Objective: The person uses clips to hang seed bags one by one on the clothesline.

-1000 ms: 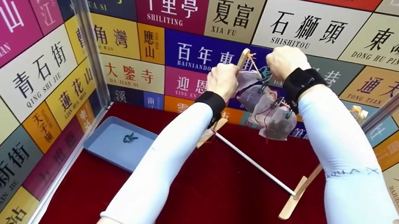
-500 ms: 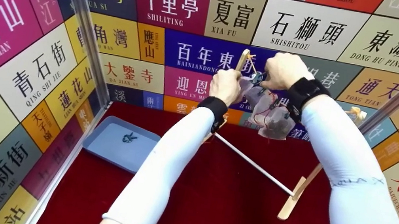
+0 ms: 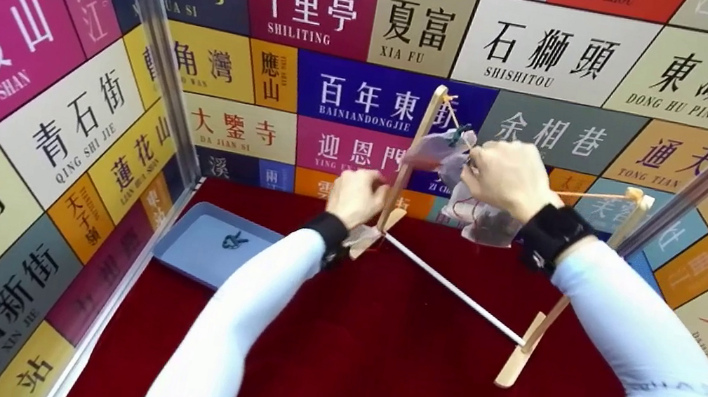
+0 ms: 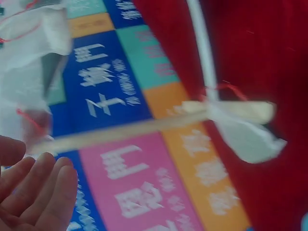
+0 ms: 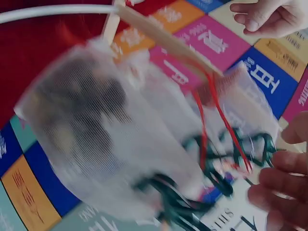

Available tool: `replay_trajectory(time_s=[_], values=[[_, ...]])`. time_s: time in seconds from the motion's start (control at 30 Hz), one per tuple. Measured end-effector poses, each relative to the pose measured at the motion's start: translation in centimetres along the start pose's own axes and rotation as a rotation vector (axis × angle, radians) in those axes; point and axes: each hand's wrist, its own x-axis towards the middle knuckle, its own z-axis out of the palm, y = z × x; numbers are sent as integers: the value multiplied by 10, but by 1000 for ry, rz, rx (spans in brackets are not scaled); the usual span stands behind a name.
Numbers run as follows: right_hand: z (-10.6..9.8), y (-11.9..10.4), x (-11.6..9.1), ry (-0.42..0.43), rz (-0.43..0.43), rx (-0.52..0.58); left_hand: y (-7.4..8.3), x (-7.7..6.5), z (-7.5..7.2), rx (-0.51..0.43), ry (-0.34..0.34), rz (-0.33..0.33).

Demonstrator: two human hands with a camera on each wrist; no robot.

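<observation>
White mesh drawstring bags (image 5: pixel 86 125) with red strings and dark contents hang from an orange cord (image 3: pixel 589 194) on a wooden stand. Dark green clips (image 5: pixel 183 202) sit at their tops. My right hand (image 3: pixel 506 176) is beside the bags, overlapping them in the head view; its fingers (image 5: pixel 284 183) are loosely bent and hold nothing in the right wrist view. To the left of the stand's left post (image 3: pixel 418 145) is my left hand (image 3: pixel 356 197), its relaxed fingers (image 4: pixel 60 192) holding nothing. Another small mesh bag (image 4: pixel 252 137) with a red string is at that post's foot.
A blue tray (image 3: pixel 188 257) with one dark green clip (image 3: pixel 235 241) lies on the red cloth (image 3: pixel 408 392) at the left. The stand's white crossbar (image 3: pixel 453 289) runs low to the right foot (image 3: pixel 516 363). Walls with printed signs (image 3: pixel 417 24) enclose the back and sides.
My left hand has dropped from the bags and upper post to the post's left. My right hand has moved down along the bags, away from the green clip near the cord's left end.
</observation>
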Motion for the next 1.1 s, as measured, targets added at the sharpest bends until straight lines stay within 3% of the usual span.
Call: replay_trajectory(time_s=[0.17, 0.33, 0.53, 0.73, 0.93, 1.1], values=[[21, -11, -28, 188, -60, 89, -51, -17, -14, 9, -42, -91], [38, -25, -50, 239, -95, 169, -99, -26, -41, 12, -35, -207], [61, -43, -80, 131, -11, 266, -156, -49, -66, 61, -39, -319], [81, -52, -106, -27, 104, 326, -209, -83, -72, 170, -73, -392], [107, -58, -133, -94, 166, 375, -243, -116, -58, 244, -255, -466], [131, -62, -143, -207, 225, 415, -254, -134, -42, 279, -430, -487]])
